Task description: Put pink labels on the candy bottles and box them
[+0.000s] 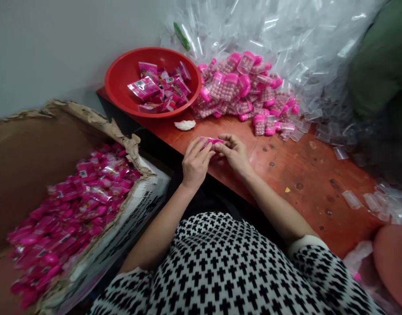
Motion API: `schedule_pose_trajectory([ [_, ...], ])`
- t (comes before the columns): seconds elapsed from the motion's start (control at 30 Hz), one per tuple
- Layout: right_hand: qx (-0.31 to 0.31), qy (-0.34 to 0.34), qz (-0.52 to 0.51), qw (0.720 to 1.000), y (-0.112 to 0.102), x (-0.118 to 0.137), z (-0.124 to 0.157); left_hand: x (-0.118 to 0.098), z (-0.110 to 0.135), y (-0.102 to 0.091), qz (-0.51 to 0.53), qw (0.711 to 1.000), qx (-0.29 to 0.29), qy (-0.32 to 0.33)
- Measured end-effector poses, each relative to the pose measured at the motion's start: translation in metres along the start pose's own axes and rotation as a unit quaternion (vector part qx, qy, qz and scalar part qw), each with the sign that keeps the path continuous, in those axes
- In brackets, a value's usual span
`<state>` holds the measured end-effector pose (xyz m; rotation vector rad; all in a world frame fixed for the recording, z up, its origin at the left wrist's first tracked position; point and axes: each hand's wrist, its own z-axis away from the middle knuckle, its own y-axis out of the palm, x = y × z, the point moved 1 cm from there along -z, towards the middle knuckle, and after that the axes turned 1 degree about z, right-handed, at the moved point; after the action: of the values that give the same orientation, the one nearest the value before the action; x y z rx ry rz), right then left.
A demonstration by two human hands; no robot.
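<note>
Gripping one pink packet (pixel 214 141) between them, the left hand (pixel 196 164) and the right hand (pixel 235 155) have their fingertips closed on it near the table (pixel 286 170) edge; the packet is small, glossy and partly hidden by the fingers. Count one red bowl (pixel 122 74) of similar packets (pixel 145 88), overlapping; one torn-edged cardboard box (pixel 26 144) of pink packages (pixel 85 197), one white lump (pixel 185 125); pink-capped containers (pixel 229 85) and clear plastic pieces (pixel 273 26) are too heaped to count; the table is reddish-brown, dark-spotted; the wall (pixel 72 35) is plain grey.
</note>
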<state>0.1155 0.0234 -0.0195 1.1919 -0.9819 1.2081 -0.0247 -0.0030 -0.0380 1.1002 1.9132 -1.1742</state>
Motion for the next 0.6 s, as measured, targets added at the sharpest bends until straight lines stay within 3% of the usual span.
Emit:
schedule_pose_trajectory([
  [0.1, 0.007, 0.013, -0.036, 0.999, -0.002, 0.01, -0.001, -0.011, 0.001, -0.007, 0.12, 0.987, -0.013, -0.102],
  [0.17, 0.031, 0.028, -0.049, 0.998, -0.007, 0.017, -0.001, -0.013, -0.001, -0.009, 0.242, 0.945, -0.009, -0.219],
  [0.27, 0.07, 0.045, -0.04, 0.996, -0.016, 0.022, -0.001, -0.017, -0.002, -0.005, 0.367, 0.861, 0.066, -0.346],
  [0.37, 0.068, 0.036, -0.006, 0.997, -0.021, 0.019, -0.001, -0.024, -0.001, 0.001, 0.418, 0.814, 0.117, -0.387],
  [0.5, 0.045, 0.002, 0.107, 0.993, -0.03, 0.02, -0.003, -0.03, -0.001, 0.007, 0.42, 0.804, 0.101, -0.41],
  [0.57, -0.025, -0.05, 0.246, 0.968, -0.042, 0.029, -0.007, -0.03, -0.001, 0.007, 0.411, 0.805, 0.069, -0.423],
  [0.6, -0.079, -0.079, 0.331, 0.937, -0.05, 0.035, -0.01, -0.03, -0.001, 0.007, 0.411, 0.803, 0.05, -0.43],
])
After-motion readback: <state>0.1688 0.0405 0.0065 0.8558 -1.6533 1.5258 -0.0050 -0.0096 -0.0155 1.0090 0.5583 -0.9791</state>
